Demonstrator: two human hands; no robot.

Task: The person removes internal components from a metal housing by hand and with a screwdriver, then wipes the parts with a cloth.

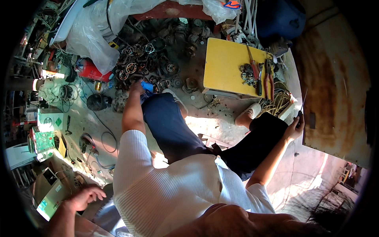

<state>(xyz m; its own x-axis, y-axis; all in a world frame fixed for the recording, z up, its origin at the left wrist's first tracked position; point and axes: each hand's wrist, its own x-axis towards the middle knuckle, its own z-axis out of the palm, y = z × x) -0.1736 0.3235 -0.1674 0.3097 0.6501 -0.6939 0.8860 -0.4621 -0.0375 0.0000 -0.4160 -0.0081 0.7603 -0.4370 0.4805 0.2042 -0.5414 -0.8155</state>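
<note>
My left hand (137, 87) reaches down to the edge of a pile of motor parts (134, 59). Right beside it shows a small blue object (147, 86); whether I grip anything there is hidden, because the fingers are mostly out of sight. Out to the right, my right hand (294, 129) is closed on a screwdriver (303, 106) with a dark handle and a thin shaft pointing up. Between my spread legs and beyond them stands a low yellow-topped table (223, 63). On it lie red-handled pliers (269, 85), a long screwdriver (252, 61) and a heap of small metal parts (248, 74).
Another person's hand (87, 197) comes in at the lower left. A red cylinder (92, 71) and plastic sheeting (90, 39) lie at the far left. Cables (104, 130) trail over the floor, and a coil of wire (278, 98) lies by the table. A rusty panel (335, 87) stands right.
</note>
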